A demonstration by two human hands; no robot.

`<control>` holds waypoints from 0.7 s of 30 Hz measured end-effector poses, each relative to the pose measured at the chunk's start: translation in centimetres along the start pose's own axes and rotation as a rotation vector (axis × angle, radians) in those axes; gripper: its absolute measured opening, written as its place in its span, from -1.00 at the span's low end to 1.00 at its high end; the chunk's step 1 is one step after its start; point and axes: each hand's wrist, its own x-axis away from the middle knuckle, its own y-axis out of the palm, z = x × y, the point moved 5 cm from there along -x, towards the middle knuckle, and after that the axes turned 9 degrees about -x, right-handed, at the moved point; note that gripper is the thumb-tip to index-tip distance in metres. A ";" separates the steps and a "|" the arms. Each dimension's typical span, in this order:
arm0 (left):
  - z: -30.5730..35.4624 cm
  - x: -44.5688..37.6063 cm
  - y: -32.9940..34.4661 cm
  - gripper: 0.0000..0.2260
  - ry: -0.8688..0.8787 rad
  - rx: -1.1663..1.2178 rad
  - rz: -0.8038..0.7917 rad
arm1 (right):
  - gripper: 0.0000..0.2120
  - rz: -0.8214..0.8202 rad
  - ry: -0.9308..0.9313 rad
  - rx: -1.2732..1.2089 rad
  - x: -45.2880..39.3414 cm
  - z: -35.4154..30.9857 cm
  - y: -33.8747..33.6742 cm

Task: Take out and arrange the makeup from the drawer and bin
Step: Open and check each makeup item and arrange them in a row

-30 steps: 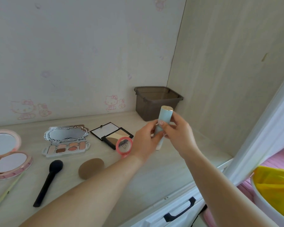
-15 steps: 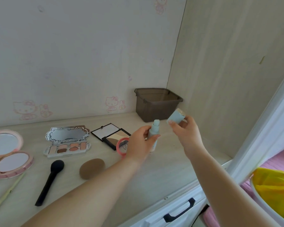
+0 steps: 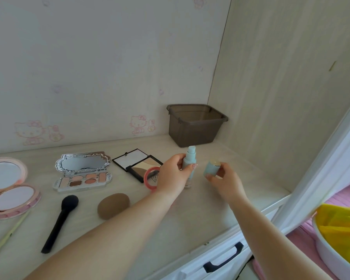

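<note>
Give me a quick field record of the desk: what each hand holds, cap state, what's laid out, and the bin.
left hand: holds bottle upright, base at the desk
right hand: holds cap, apart from the bottle
cap state: off, pump exposed
laid out: two round compacts, eyeshadow palette, contour palette, brush, sponge, pink round case
bin: back right corner, no contents visible
drawer: shut

your way along the surface (image 3: 200, 215) is bare in front of both hands and right to the side panel (image 3: 281, 98). the bin (image 3: 196, 126) blocks the back corner; palettes (image 3: 137, 164), sponge (image 3: 113, 206) and brush (image 3: 59, 225) crowd the left.
</note>
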 end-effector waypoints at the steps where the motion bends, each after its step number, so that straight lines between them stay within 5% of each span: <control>1: 0.1 0.0 0.0 -0.72 -0.001 0.000 0.003 | -0.52 -0.006 -0.003 0.023 0.0 0.2 0.1; 21: 0.1 0.5 -0.1 -0.68 0.004 -0.040 0.005 | -0.49 -0.050 -0.025 0.278 0.1 0.9 1.6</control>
